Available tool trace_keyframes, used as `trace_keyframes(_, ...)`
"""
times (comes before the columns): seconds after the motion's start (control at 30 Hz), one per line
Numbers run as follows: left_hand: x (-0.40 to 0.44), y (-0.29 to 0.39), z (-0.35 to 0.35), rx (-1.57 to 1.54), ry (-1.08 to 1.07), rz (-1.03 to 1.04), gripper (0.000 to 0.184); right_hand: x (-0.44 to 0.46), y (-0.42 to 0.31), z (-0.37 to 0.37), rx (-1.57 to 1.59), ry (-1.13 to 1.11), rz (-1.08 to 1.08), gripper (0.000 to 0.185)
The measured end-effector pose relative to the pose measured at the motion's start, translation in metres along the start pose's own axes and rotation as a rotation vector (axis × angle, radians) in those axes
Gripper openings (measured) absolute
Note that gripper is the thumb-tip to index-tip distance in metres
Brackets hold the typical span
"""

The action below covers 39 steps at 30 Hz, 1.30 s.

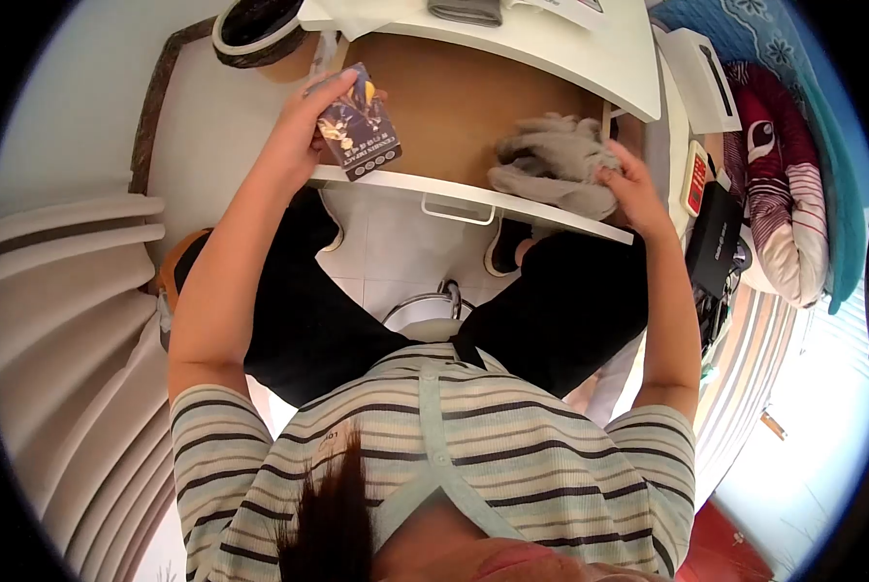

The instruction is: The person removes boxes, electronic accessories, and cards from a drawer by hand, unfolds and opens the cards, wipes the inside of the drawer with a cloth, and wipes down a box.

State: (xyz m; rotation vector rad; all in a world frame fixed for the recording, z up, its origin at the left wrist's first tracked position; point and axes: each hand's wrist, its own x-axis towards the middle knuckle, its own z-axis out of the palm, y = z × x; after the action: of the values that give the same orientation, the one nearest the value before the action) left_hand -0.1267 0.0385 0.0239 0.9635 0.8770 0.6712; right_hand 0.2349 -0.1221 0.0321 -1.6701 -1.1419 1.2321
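Observation:
My left hand [326, 105] is closed round a small dark printed card box [362, 131] with picture art and the words "Genshin Impact" on it. The box is held over the left end of an open desk drawer [434, 82]. At the drawer's right end, my right hand [636, 186] grips the edge of a grey fuzzy cloth bundle [556, 165], slightly blurred, perhaps gloves. That bundle lies partly over the drawer's front board, and its underside is hidden.
Above the drawer is a white desktop [551, 48] with a folded grey item [466, 10] on it. A lined bin [260, 53] stands at the left. To the right are a red-digit clock [695, 178], a black box [718, 238] and a patterned cushion [784, 194].

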Motion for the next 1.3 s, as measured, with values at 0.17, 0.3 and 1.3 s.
trace_keyframes(0.17, 0.0, 0.0, 0.001, -0.008, -0.052, -0.002, 0.041, 0.008, -0.007, -0.019, -0.895, 0.156, -0.383, 0.04)
trace_keyframes(0.3, 0.003, -0.003, 0.003, -0.045, 0.018, -0.043, 0.042, 0.055, 0.006, 0.01, -1.562, 0.17, -0.717, 0.023)
trace_keyframes(1.3, 0.01, 0.015, -0.01, -1.124, -0.533, 0.175, 0.041, 0.14, -0.035, -0.141, -1.024, 0.755, -0.423, 0.06)
